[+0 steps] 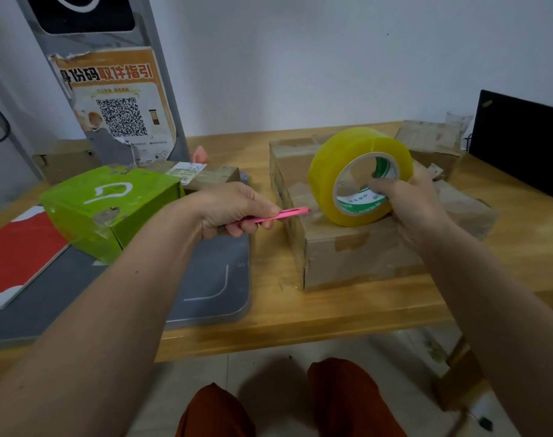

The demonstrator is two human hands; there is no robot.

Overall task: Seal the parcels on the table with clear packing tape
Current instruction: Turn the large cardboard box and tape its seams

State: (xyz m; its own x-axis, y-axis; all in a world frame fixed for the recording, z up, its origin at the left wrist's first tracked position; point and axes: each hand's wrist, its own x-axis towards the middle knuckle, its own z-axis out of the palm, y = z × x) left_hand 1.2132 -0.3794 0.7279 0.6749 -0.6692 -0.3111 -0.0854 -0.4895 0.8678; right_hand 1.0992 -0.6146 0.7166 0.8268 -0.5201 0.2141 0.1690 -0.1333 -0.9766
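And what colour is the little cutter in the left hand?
Pink. The utility knife shows clearly in the head view, held in the left hand.

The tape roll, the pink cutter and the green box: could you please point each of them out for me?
tape roll (327,181), head view, on its yellow outer band.
pink cutter (292,212), head view, on the tip protruding from the left hand.
green box (111,197), head view, on its top face.

Both forearms are bare, no sleeves, watch or rings showing; the knees (332,398) (low in view) are covered in rust-orange trousers
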